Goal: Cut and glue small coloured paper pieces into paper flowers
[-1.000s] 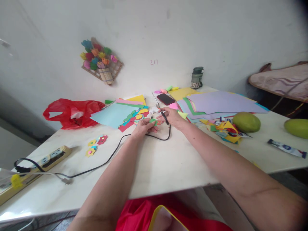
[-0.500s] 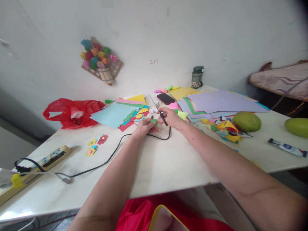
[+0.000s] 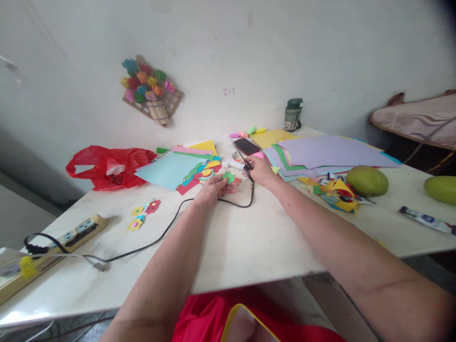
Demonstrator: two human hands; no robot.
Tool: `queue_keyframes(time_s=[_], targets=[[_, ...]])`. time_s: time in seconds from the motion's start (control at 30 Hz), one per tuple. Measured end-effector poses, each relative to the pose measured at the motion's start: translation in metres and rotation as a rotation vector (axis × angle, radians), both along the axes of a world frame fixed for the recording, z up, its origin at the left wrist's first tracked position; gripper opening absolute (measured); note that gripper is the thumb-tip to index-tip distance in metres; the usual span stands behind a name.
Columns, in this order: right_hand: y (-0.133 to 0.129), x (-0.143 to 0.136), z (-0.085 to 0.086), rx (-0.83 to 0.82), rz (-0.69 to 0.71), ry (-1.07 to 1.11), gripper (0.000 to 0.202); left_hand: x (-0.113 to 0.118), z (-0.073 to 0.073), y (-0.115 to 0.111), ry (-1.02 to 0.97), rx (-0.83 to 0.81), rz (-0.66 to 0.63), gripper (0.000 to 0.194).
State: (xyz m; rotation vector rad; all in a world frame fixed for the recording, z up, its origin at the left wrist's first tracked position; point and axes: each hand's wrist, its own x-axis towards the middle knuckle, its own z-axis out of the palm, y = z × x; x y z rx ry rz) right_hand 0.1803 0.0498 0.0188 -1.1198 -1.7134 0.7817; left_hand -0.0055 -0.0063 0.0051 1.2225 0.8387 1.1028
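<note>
My left hand [image 3: 213, 188] is closed on a small green paper flower [image 3: 228, 177], pinched at its edge by thumb and fingers just above the table. To its right, my right hand [image 3: 262, 172] grips black-handled scissors [image 3: 247, 167], whose thin blades point up and away from me. The blades are apart from the green paper. Behind the hands lies what looks like a white glue gun [image 3: 232, 163], partly hidden, with a black cord running past both hands. Coloured paper cutouts [image 3: 199, 174] are heaped left of the green flower.
Paper sheets lie at left [image 3: 162, 170] and right [image 3: 320, 151]. A phone [image 3: 247, 146], red plastic bag [image 3: 107, 166], paper scraps [image 3: 338, 194], a green mango [image 3: 366, 181], a tube [image 3: 425, 220], finished paper flowers [image 3: 152, 205] and a power strip [image 3: 81, 232] surround the work.
The scissors have moved right and away from the green paper, which now shows its flower outline. A light green scrap by my right hand is now mostly out of sight.
</note>
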Motion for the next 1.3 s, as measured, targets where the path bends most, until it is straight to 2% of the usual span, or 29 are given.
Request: queue_keyframes(time_s=[0.13, 0.23, 0.57, 0.67, 0.83, 0.93, 1.1, 1.3], targets=[[-0.003, 0.007, 0.009, 0.097, -0.228, -0.237, 0.031, -0.001, -0.001, 0.000, -0.068, 0.003, -0.007, 0.020], [-0.005, 0.013, 0.016, 0.077, -0.344, -0.325, 0.029, 0.000, 0.000, -0.002, -0.107, 0.008, 0.007, 0.021], [-0.002, 0.016, 0.017, 0.081, -0.374, -0.372, 0.029, -0.003, 0.000, 0.000, -0.073, -0.018, 0.040, 0.024], [-0.001, 0.014, 0.016, 0.032, -0.312, -0.263, 0.029, -0.004, 0.000, 0.001, -0.076, -0.031, 0.060, 0.024], [-0.006, 0.005, 0.014, -0.138, 0.000, 0.144, 0.028, -0.005, 0.001, 0.001, -0.076, -0.066, 0.074, 0.025], [-0.012, -0.001, 0.012, -0.230, 0.136, 0.280, 0.030, -0.006, 0.001, 0.001, -0.062, -0.079, 0.075, 0.026], [-0.019, -0.005, 0.013, -0.332, 0.192, 0.386, 0.037, -0.007, 0.002, 0.000, -0.026, -0.065, 0.087, 0.026], [-0.019, -0.006, 0.013, -0.375, 0.216, 0.443, 0.039, -0.004, 0.002, -0.001, -0.061, -0.003, 0.131, 0.022]])
